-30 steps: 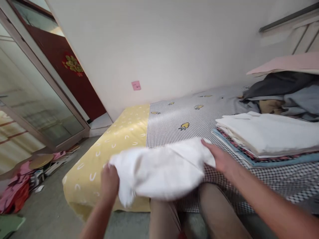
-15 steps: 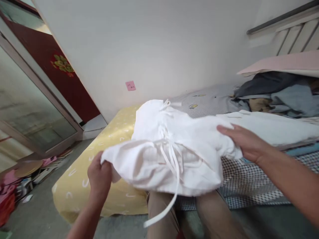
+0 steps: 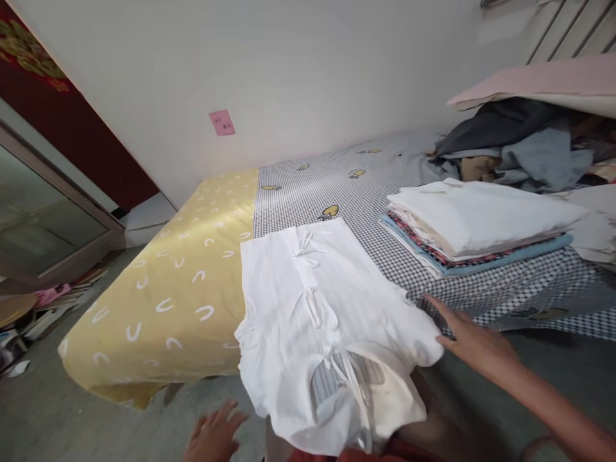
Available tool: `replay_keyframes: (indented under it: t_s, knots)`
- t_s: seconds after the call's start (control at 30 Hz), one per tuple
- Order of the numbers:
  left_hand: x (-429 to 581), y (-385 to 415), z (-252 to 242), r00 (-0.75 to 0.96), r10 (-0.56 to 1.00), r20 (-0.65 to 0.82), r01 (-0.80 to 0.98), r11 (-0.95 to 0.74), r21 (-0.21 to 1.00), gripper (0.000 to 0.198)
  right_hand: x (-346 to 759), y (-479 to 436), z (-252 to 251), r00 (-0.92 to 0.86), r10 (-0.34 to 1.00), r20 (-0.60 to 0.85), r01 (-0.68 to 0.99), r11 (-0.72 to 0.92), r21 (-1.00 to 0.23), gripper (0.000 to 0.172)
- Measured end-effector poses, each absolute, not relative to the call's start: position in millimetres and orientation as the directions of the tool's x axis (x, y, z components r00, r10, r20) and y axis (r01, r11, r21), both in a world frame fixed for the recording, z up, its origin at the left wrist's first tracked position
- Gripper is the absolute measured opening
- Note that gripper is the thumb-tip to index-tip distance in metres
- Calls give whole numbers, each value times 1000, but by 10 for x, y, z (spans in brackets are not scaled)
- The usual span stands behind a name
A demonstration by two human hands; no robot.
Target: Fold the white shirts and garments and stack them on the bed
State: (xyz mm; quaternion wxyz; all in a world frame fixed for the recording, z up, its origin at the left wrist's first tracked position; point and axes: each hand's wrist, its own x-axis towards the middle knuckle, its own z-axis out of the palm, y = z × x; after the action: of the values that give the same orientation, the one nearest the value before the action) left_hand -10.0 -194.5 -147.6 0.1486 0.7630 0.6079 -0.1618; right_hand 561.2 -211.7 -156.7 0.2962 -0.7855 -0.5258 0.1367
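Note:
A white blouse (image 3: 332,289) with tied strings down its front lies spread on the bed, its hem toward the wall and its neck opening toward me, hanging over the near edge onto my lap. My left hand (image 3: 214,433) is off the cloth, low at the left of the blouse, fingers spread with nothing in them. My right hand (image 3: 476,337) is by the right sleeve, index finger stretched out and thumb at the sleeve's edge; whether it touches the cloth I cannot tell.
A stack of folded clothes (image 3: 481,218), white on top, lies at the right on the checked sheet (image 3: 298,192). Behind it are a heap of dark and grey clothes (image 3: 520,138) and a pink board-like piece (image 3: 539,83). A yellow patterned cover (image 3: 168,289) spans the bed's left end.
The blouse has come down from both hands and now lies flatter on the bed. Both hands have let go, the left dropping lower. The view has tilted and shifted, showing more of the folded stack.

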Motion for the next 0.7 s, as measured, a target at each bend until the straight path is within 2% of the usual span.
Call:
replay_keyframes:
  t_s: [0.07,0.1,0.13,0.17,0.23,0.3,0.37,0.4,0.43,0.53,0.6,0.7]
  knots:
    - [-143,-1950,-1328,135,937,-321,981,-172,-90,53,5660,-2157,-1389,402,897,183,842,-283,-460,51]
    - [-77,-1913,-1201,156,973,-170,981,-173,-91,45,5610,-2147,-1266,390,899,198,845,-264,-465,47]
    - [63,-1853,-1051,186,982,-9,981,-187,-46,40,5502,-2115,-1139,364,909,203,822,-211,-528,43]
    - [274,-1774,-897,181,973,141,981,-189,43,35,5340,-2061,-1025,326,929,175,758,-146,-635,39]
    - [849,-1599,-652,192,924,331,885,-309,349,31,4900,-1914,-889,194,980,36,492,-65,-868,34]
    - [1461,-1464,-596,268,911,315,626,-413,661,29,4420,-1773,-922,49,998,-44,226,-54,-973,33]
    - [1909,-1404,-762,340,914,219,450,-363,816,27,4038,-1697,-1102,-34,998,-57,144,-52,-988,32]
    - [2035,-1401,-908,314,925,214,457,-345,820,24,3911,-1690,-1223,-40,998,-43,180,-36,-983,31]
    - [2096,-1411,-1072,278,933,227,528,-346,776,21,3830,-1703,-1350,-41,999,-16,255,-5,-967,28]
    - [2022,-1475,-1499,352,907,231,675,-417,608,25,3794,-1805,-1657,-105,992,75,525,119,-843,21]
    - [1920,-1510,-1625,411,885,220,663,-456,594,31,3841,-1866,-1755,-164,982,96,600,176,-781,30]
    - [1864,-1517,-1626,374,901,220,613,-418,671,41,3871,-1886,-1788,-205,973,109,611,214,-762,53]
